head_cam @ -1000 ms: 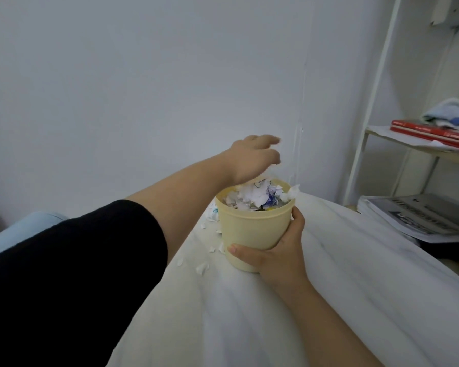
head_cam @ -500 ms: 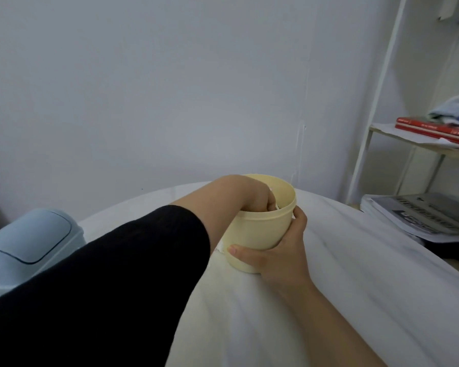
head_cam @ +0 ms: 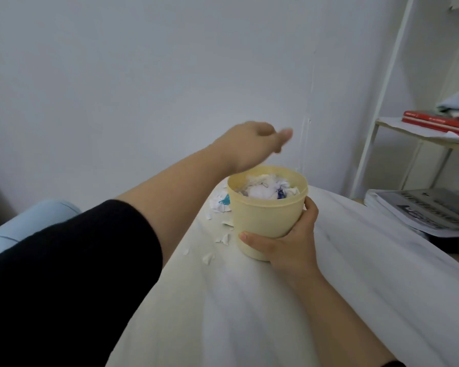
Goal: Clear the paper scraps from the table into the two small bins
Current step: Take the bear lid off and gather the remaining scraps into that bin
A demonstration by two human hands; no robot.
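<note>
A pale yellow small bin (head_cam: 265,215) stands on the white table (head_cam: 249,313), filled nearly to the rim with white and blue paper scraps (head_cam: 263,190). My right hand (head_cam: 289,245) grips the bin's near side, fingers wrapped round its wall. My left hand (head_cam: 252,147) hovers above and just left of the bin's rim, blurred, its fingers loose, with nothing visible in it. Loose paper scraps (head_cam: 219,205) lie on the table left of the bin, with smaller bits (head_cam: 208,258) nearer to me.
A light blue bin (head_cam: 37,221) shows at the left edge, partly hidden behind my black sleeve. To the right, a white shelf frame (head_cam: 374,123) carries red books (head_cam: 440,123), and a stack of magazines (head_cam: 421,210) lies lower down. The wall is close behind the table.
My left hand was down inside the yellow bin half a second ago and has lifted out above the rim. The scraps in the bin sit lower than a second ago. My right hand keeps its grip.
</note>
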